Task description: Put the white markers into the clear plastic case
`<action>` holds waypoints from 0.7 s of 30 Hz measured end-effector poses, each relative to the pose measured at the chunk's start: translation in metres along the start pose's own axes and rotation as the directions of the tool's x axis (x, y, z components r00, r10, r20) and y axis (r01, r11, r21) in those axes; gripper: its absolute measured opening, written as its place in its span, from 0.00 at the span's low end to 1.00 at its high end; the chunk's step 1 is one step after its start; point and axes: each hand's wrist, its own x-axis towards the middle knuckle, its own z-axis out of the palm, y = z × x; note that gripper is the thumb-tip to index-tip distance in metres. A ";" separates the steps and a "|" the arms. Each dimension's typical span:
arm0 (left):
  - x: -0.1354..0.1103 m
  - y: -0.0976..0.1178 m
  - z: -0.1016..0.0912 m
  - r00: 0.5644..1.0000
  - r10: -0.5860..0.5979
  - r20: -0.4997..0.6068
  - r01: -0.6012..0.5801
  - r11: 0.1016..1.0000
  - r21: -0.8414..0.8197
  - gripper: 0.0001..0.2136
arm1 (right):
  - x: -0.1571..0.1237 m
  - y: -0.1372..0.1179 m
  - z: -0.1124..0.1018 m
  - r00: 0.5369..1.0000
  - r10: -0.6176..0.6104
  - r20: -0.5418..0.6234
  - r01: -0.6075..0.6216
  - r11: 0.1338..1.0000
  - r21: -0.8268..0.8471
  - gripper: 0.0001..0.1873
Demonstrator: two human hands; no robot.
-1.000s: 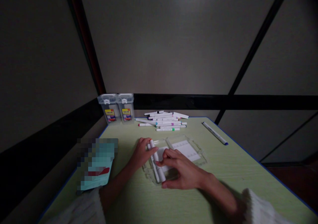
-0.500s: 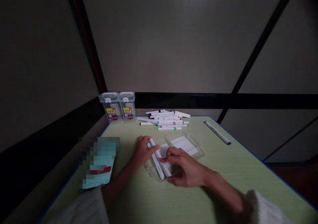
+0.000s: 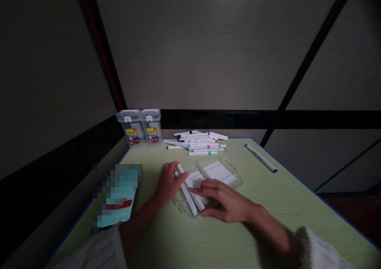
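A clear plastic case (image 3: 222,173) lies open on the green table (image 3: 268,205). Two white markers (image 3: 189,191) lie side by side in its near half. My left hand (image 3: 168,182) curls round the far ends of these markers at the case's left edge. From the right, my right hand (image 3: 224,201) pinches the near end of the right-hand marker with fingers and thumb. The case's far half holds a white printed sheet.
A heap of several white markers (image 3: 199,143) lies at the table's far side. Two closed clear boxes (image 3: 139,127) with yellow labels stand at the far left corner. A single blue-tipped marker (image 3: 261,158) lies at the right. A teal packet (image 3: 117,195) sits at the left edge.
Both hands stay on the markers in the case; the markers have turned slightly, their near ends shifted right. The view has tipped a little.
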 end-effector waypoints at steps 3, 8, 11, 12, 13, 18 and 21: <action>0.001 -0.003 0.002 1.000 -0.008 -0.022 0.008 1.000 -0.002 0.17 | 0.000 0.001 0.000 1.000 0.006 -0.006 -0.006 1.000 -0.008 0.27; 0.001 -0.008 0.004 1.000 0.022 -0.021 -0.022 1.000 0.004 0.17 | 0.002 -0.001 -0.001 1.000 0.026 -0.004 -0.026 0.999 -0.037 0.25; 0.002 -0.010 0.006 1.000 -0.001 -0.018 0.001 1.000 -0.010 0.18 | 0.003 -0.003 -0.001 0.999 0.042 -0.014 -0.043 0.998 -0.047 0.23; 0.003 -0.010 0.006 1.000 -0.007 -0.018 0.006 1.000 -0.012 0.18 | 0.003 -0.004 -0.001 0.999 0.046 -0.019 -0.047 0.998 -0.050 0.23; 0.003 -0.011 0.006 1.000 -0.009 -0.018 0.009 1.000 -0.013 0.18 | 0.003 -0.004 -0.001 0.998 0.050 -0.025 -0.051 0.997 -0.053 0.23; 0.003 -0.008 0.004 0.999 -0.025 -0.020 0.025 0.999 -0.025 0.15 | 0.003 -0.005 0.002 0.996 0.064 -0.061 -0.068 0.994 -0.080 0.22; 0.002 -0.004 0.002 0.997 -0.072 -0.017 0.071 0.996 -0.044 0.14 | 0.003 -0.004 0.003 0.996 0.069 -0.048 -0.074 0.990 -0.119 0.24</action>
